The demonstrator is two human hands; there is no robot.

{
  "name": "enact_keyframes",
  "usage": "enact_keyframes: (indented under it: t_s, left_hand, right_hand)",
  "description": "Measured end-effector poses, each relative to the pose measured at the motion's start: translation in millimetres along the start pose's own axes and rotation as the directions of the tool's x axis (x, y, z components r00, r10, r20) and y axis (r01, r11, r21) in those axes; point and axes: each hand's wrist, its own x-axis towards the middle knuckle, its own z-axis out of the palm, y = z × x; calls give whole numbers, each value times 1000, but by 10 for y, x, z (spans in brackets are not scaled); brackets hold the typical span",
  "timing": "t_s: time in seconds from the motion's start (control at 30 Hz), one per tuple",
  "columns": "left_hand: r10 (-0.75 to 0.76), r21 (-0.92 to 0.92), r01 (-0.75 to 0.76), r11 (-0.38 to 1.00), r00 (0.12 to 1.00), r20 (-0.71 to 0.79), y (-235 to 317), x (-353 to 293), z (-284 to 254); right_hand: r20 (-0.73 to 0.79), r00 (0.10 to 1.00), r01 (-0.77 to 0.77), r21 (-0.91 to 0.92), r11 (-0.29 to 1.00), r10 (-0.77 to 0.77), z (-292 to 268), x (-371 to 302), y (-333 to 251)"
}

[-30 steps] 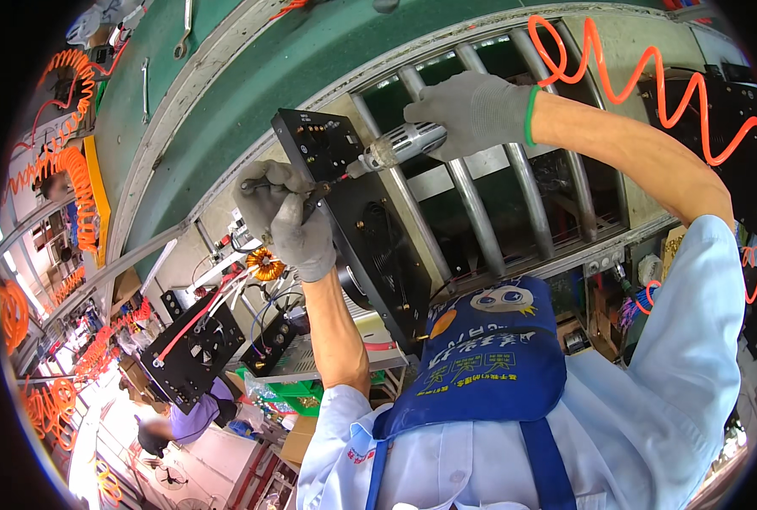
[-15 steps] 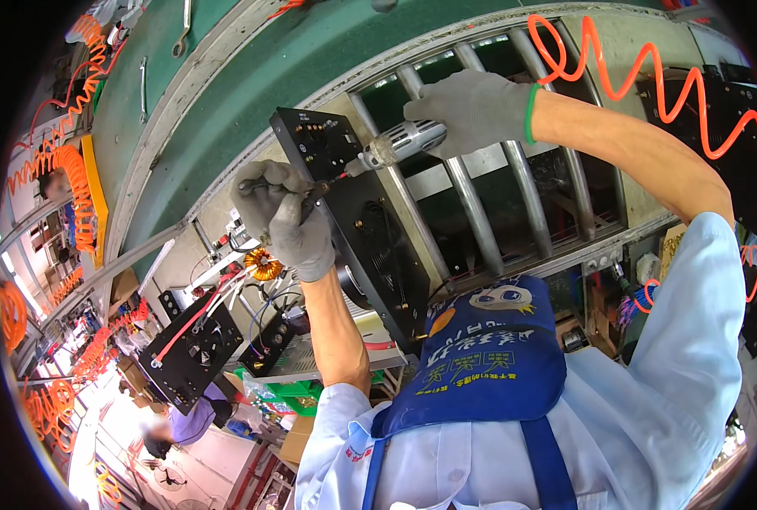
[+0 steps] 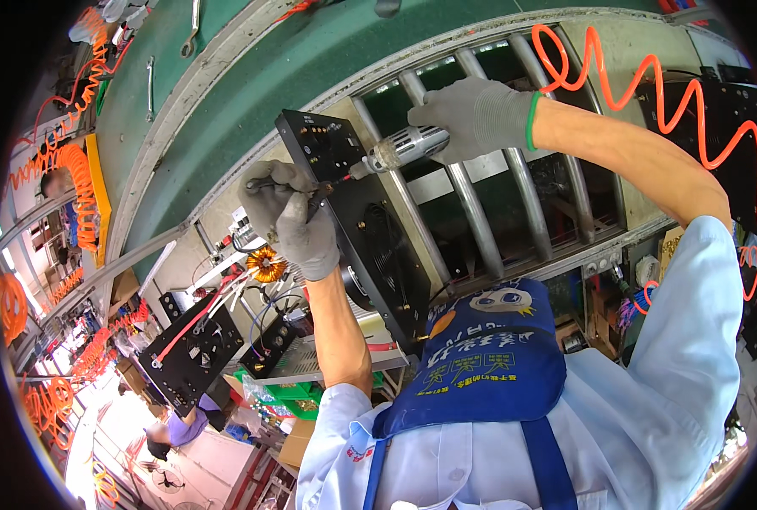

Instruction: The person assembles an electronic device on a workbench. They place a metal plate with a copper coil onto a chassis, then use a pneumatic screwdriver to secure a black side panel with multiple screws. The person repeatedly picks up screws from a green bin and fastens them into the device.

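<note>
My right hand (image 3: pixel 479 119), in a grey glove with a green cuff, grips a silver power screwdriver (image 3: pixel 414 144). Its bit points left, toward the fingertips of my left hand (image 3: pixel 298 225). That hand, also gloved in grey, is closed in a pinch round a small dark part (image 3: pixel 319 192), mostly hidden by the fingers. Both are at the edge of an upright black metal panel unit (image 3: pixel 383 246), which has a fan grille, brass-coloured terminals and a smaller panel face at its far end. Whether the bit touches the part I cannot tell.
Steel rollers (image 3: pixel 475 212) lie right of the unit. A copper-wound coil (image 3: pixel 266 264) and loose wires sit left of my forearm, near another black panel (image 3: pixel 193 348). Wrenches (image 3: pixel 150 89) lie on the green bench. An orange coiled hose (image 3: pixel 642 76) hangs at right; another person sits lower left.
Hardly anything differs. The panel, both hands and the screwdriver sit slightly farther right and lower in the picture, along with the surroundings; both grips stay the same.
</note>
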Motion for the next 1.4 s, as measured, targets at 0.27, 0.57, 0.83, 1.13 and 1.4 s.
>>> enact_keyframes:
  t_s: [0.27, 0.57, 0.83, 1.13, 1.4]
  left_hand:
    - [-1, 22, 0, 1000, 1000, 22, -21, -7, -68]
    - [20, -8, -20, 1000, 1000, 11, -40, -15, -78]
    - [12, -11, -12, 1000, 1000, -3, -14, -8, -38]
    - [15, -44, -17, 999, 999, -50, 7, 11, -4]
    - [39, -72, -52, 996, 984, -172, -62, -105, -21]
  right_hand:
    - [25, 1000, -9, -10, 1000, 10, -38, -16, -23]
    - [21, 1000, -9, -29, 1000, 10, -37, -9, -27]
    - [-5, 1000, 12, -27, 1000, -12, 0, -5, 15]
    - [29, 999, -19, -30, 999, 20, -79, -37, -38]
    - [-69, 995, 67, -67, 996, -71, 3, -193, 59]
